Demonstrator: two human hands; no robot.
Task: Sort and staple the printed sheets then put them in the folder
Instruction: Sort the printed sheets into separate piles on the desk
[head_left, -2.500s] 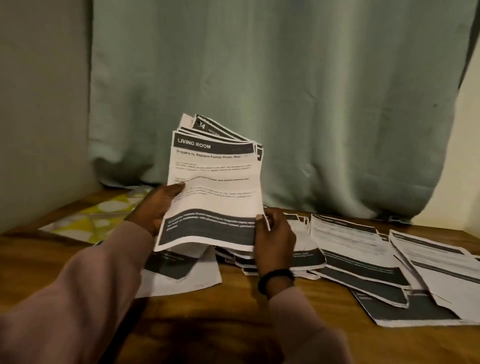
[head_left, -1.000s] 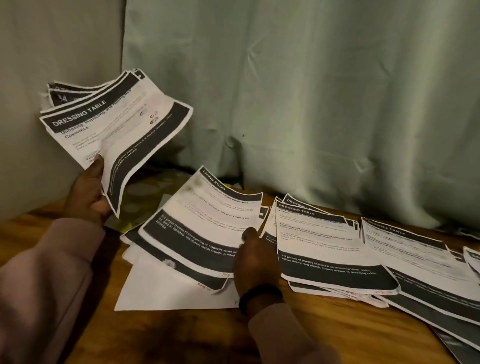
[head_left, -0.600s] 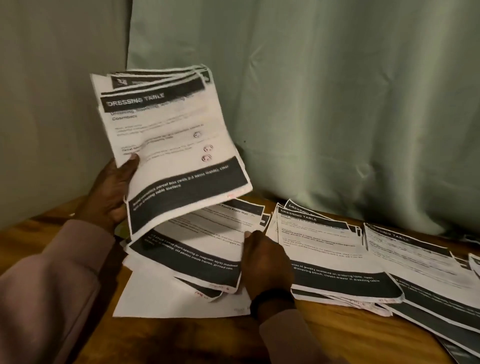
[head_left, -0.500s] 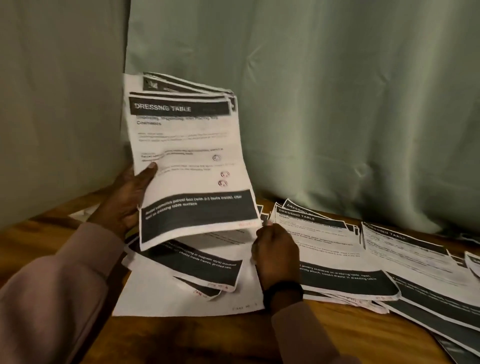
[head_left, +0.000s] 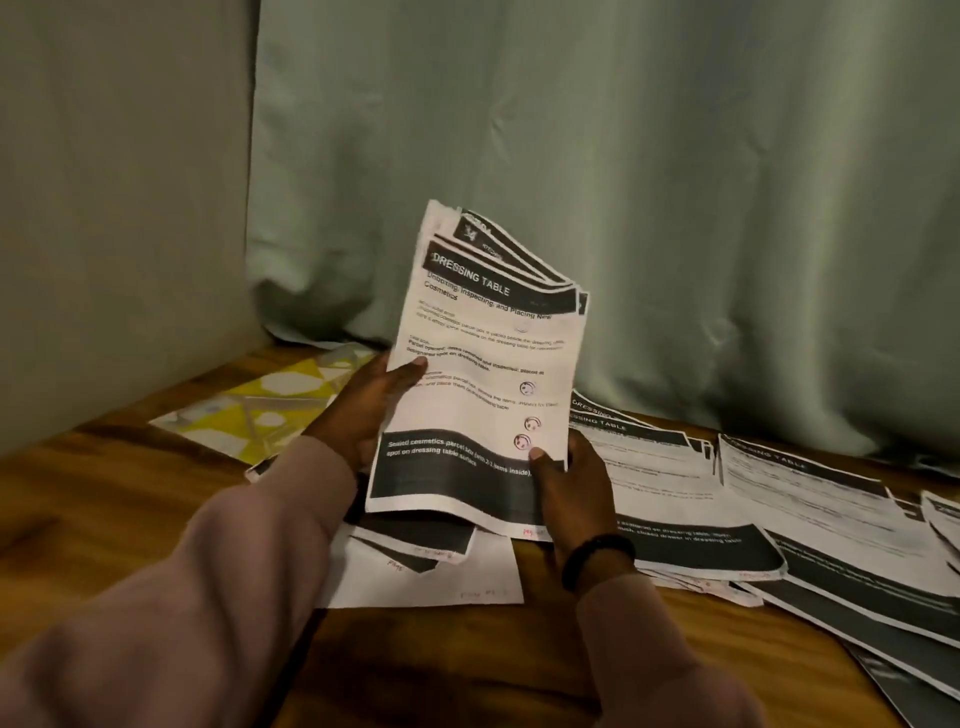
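While gripped upright by left hand and right hand, fingers curled round its edges, held stack faces "DRESSING TABLE" pile rightward on counter; right hand nearer.

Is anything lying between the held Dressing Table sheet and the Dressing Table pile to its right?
Nothing visible does. Both the left hand and right hand hold the stack above the table; the Dressing Table pile lies just right, its top uncovered.
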